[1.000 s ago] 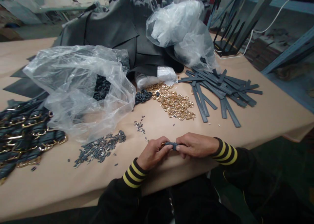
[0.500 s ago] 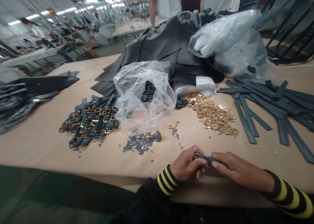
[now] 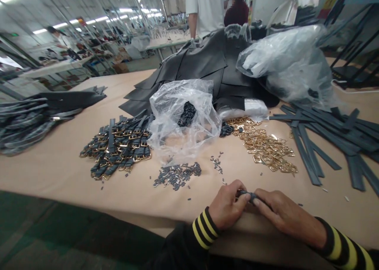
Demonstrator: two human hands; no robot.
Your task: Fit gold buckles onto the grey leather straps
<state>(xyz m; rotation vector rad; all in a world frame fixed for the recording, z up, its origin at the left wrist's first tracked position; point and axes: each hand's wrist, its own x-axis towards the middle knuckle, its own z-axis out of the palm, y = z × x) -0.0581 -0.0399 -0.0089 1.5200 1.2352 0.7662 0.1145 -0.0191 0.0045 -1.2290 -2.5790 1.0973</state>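
At the table's front edge, my left hand point(image 3: 227, 205) pinches the buckle end of a dark grey strap point(image 3: 251, 195); the gold buckle is mostly hidden by my fingers. My right hand point(image 3: 282, 209) grips the same strap from the other side, thumb pressed on it. The hands are close together. Beyond them lie a small scatter of short dark pieces point(image 3: 217, 165) and a larger heap of them point(image 3: 177, 175). Loose gold buckles point(image 3: 266, 147) are spread past my right hand.
Straps with buckles fitted point(image 3: 118, 143) are piled at left. A clear plastic bag point(image 3: 183, 139) holds black loops. Flat straps point(image 3: 310, 155) lie at right. Dark sheets point(image 3: 198, 66) and another plastic bag point(image 3: 290, 53) stand behind. A person point(image 3: 207, 9) is across the table.
The whole scene has shifted slightly right and down as my head turned. My hands have drawn closer together on the strap, and the gold buckle is now more covered by my left fingers.
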